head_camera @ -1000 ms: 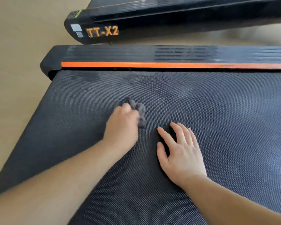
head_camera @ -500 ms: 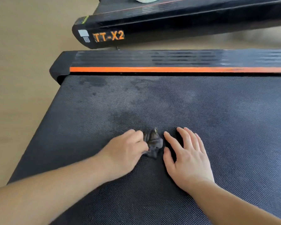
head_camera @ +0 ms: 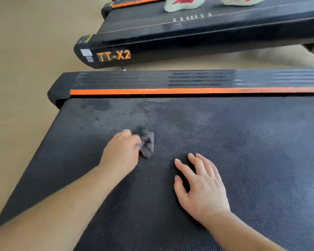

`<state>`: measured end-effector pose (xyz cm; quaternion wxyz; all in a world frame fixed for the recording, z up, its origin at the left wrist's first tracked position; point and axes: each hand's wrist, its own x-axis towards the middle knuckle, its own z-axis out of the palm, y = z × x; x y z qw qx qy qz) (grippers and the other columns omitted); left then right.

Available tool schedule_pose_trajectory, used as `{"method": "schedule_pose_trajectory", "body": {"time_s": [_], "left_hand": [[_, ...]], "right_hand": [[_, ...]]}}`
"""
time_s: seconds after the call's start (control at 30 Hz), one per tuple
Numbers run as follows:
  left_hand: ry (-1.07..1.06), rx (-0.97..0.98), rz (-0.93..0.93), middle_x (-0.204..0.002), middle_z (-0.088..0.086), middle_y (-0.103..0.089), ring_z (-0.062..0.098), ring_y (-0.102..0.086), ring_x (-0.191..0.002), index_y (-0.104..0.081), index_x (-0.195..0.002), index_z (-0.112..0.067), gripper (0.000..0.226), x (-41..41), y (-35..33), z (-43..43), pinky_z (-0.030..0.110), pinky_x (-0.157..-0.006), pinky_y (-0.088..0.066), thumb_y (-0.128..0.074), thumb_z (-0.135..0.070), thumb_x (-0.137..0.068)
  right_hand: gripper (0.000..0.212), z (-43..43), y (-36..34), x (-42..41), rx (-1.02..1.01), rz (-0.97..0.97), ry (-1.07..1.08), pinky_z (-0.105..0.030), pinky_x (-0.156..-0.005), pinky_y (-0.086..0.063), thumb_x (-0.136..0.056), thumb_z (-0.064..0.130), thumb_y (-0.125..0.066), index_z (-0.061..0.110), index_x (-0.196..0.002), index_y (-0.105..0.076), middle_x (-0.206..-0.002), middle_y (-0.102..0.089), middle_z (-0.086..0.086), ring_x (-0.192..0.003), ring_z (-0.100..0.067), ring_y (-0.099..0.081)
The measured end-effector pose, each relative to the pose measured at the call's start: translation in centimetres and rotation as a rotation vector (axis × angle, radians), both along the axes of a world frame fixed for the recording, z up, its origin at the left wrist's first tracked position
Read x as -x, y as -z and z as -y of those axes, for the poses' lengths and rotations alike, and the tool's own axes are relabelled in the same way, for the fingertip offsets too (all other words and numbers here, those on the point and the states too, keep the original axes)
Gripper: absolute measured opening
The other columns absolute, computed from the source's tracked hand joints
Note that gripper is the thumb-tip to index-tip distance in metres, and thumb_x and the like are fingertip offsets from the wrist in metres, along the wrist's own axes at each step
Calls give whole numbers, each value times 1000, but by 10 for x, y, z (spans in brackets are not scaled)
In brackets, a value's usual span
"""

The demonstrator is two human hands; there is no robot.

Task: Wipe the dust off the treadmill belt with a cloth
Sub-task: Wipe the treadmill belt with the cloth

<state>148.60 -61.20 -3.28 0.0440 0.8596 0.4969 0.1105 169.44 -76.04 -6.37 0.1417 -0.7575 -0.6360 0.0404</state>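
The black textured treadmill belt (head_camera: 243, 151) fills most of the view, with dusty grey patches and darker wiped smears near its far left corner. My left hand (head_camera: 121, 153) grips a small crumpled dark grey cloth (head_camera: 147, 144) and holds it down on the belt left of centre. My right hand (head_camera: 201, 187) rests flat on the belt with fingers spread, a short way right of the cloth and nearer to me.
A black side rail with an orange stripe (head_camera: 188, 91) borders the belt's far edge. Beyond it stands a second treadmill marked TT-X2 (head_camera: 114, 56), with a person's pale shoes (head_camera: 183, 4) on it. Beige floor (head_camera: 16, 69) lies to the left.
My left hand has pushed the cloth away from me and to the left, away from my right hand. The camera has tilted up, showing more of the second treadmill and the shoes.
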Motion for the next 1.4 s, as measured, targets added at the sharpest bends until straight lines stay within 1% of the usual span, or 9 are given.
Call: {"method": "schedule_pose_trajectory", "body": {"time_s": [0.07,0.13,0.27,0.47,0.63,0.8,1.0,1.3,1.4], "left_hand": [[-145,-33,33,-89,4,-45,28,-48,-81,-62,-81,-11,8,-19,-1,10,38,-55,-39,-61,-11,-89],[37,22,13,-88,-1,-40,24,-45,-82,-62,-82,-13,10,-46,-3,34,39,-56,-44,-57,-13,-91],[419,201,-9,-89,-8,-41,14,-41,-86,-65,-92,-24,17,-54,-11,15,41,-71,-49,-49,-27,-100],[-212,15,59,-85,0,-40,25,-44,-78,-57,-79,-17,11,-73,-2,-51,36,-61,-38,-57,-14,-89],[379,102,127,-93,4,-51,28,-53,-90,-69,-91,-17,18,-166,1,-35,43,-71,-49,-54,-24,-95],[187,44,172,-87,4,-49,31,-55,-81,-69,-84,-19,18,-200,7,-102,36,-62,-41,-55,-23,-94],[513,105,52,-91,-1,-48,24,-53,-85,-68,-92,-19,10,-201,-1,-86,39,-69,-45,-60,-25,-94],[177,56,-2,-100,12,-55,30,-54,-96,-72,-95,-17,40,-218,-9,-108,39,-86,-47,-46,-47,-97],[116,83,83,-100,4,-55,29,-57,-96,-71,-104,-26,25,-216,-10,-115,37,-83,-49,-58,-44,-93]], "right_hand": [[41,-9,-9,-11,-44,6,-19,-42,-106,-45,-89,56,-51,37,-118,-74,-123,-65,5,-123,-23,-57],[40,-24,-17,-34,-71,35,-27,-42,-96,-51,-90,55,-51,33,-113,-76,-114,-64,7,-111,-24,-61],[51,-43,-12,-76,-2,130,120,-48,-111,-41,-93,58,-46,32,-129,-69,-130,-62,-4,-126,-32,-52],[50,-41,7,-75,-57,87,161,-54,-118,-34,-95,51,-48,29,-136,-66,-140,-61,-11,-137,-36,-46],[46,-44,12,-77,-120,88,161,-57,-115,-36,-93,46,-56,23,-131,-69,-135,-63,-14,-131,-41,-50],[46,-44,13,-79,-123,80,148,-56,-115,-35,-95,46,-55,25,-134,-67,-135,-63,-12,-133,-39,-49],[47,-45,13,-77,-108,78,154,-57,-116,-35,-95,49,-52,26,-134,-67,-137,-62,-11,-134,-39,-49],[46,-46,14,-79,-141,76,149,-57,-114,-37,-94,48,-55,26,-132,-67,-136,-62,-11,-133,-39,-51],[46,-45,14,-77,-155,76,142,-57,-114,-37,-95,48,-55,25,-133,-67,-136,-61,-11,-133,-39,-51]]}}
